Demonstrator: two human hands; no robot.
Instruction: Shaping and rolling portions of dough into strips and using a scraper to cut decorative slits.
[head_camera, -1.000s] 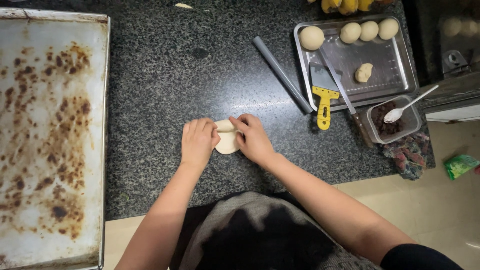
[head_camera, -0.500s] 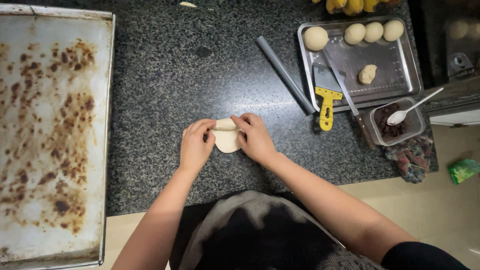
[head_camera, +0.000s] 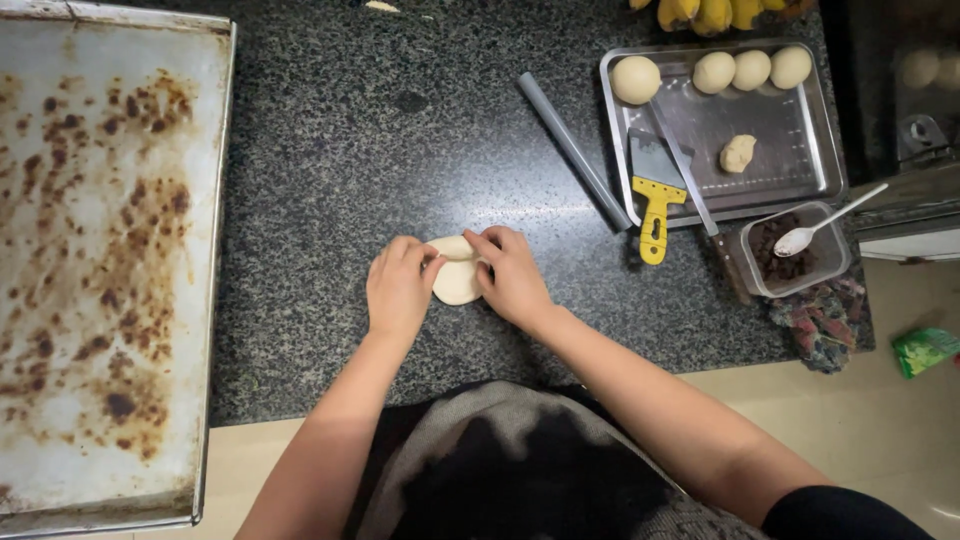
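Note:
A pale flattened piece of dough (head_camera: 457, 282) lies on the dark speckled counter (head_camera: 400, 150) near its front edge. My left hand (head_camera: 398, 290) rests on the dough's left side with fingertips pinching its top edge. My right hand (head_camera: 511, 275) presses on the right side, fingers curled over the folded top. Both hands touch the dough and partly cover it.
A large stained baking sheet (head_camera: 100, 260) fills the left. At the back right a metal tray (head_camera: 800, 170) holds several dough balls (head_camera: 636, 79), a small dough lump (head_camera: 738, 153) and a yellow-handled scraper (head_camera: 654, 195). A grey rolling stick (head_camera: 572, 150), a filling tub with spoon (head_camera: 795, 245).
Both hands stay on the dough, fingers shifting slightly as they fold its top edge. The view has drifted a little.

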